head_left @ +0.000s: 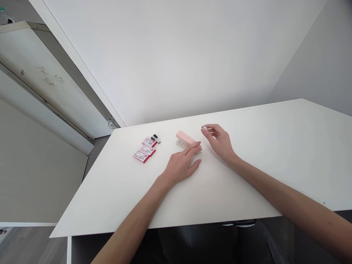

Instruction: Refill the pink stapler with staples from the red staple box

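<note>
A stapler (186, 137) with a pink top and a cream base lies on the white table (242, 176). My left hand (183, 163) rests over its near right end, fingers stretched out and thumb apart, hiding that end. To the right, just above the tabletop, my right hand (218, 141) is closed in a pinch. Between its thumb and fingertips shows a small whitish piece (205, 128), too small to name.
Several small red-and-white boxes (145, 151) lie left of the stapler. A black-and-white staple remover (155, 138) touches the farthest box. A white wall (176, 62) stands behind the table, and a worn pale panel (46, 80) is at the left.
</note>
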Available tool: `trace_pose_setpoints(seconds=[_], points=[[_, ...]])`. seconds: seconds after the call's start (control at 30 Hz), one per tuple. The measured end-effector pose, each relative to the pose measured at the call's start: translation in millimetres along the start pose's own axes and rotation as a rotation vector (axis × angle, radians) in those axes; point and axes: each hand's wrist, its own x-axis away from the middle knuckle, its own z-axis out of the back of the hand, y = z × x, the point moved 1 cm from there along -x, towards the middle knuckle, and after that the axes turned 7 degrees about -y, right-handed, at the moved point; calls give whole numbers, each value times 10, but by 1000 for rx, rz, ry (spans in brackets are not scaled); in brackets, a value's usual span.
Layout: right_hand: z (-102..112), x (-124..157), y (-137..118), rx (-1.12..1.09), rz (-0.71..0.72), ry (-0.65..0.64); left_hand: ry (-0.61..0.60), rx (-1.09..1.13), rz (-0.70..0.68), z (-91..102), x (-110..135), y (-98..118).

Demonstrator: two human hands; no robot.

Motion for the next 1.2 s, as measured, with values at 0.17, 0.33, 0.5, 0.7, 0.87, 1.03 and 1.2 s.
trace_pose_setpoints(seconds=[0.17, 0.33, 0.5, 0.7, 0.87, 1.03, 1.2], points=[[-13, 12, 0, 20, -45, -26, 87, -119, 68, -11, -35, -145], [-4, 17, 34, 25, -126, -81, 206, -119, 168, 22, -55, -293], [0, 18, 34, 46, -146, -110, 273, -90, 226, 66, -50, -404], [17, 21, 6, 68, -152, -137, 323, -134, 289, 145, -28, -511], [28, 9, 33, 96, -152, -129, 441, -296, 407, 198, -9, -545], [25, 6, 25, 91, -134, -131, 483, -389, 558, 212, 5, -590], [24, 8, 5, 96, -141, -138, 409, -422, 735, 171, 49, -696]])
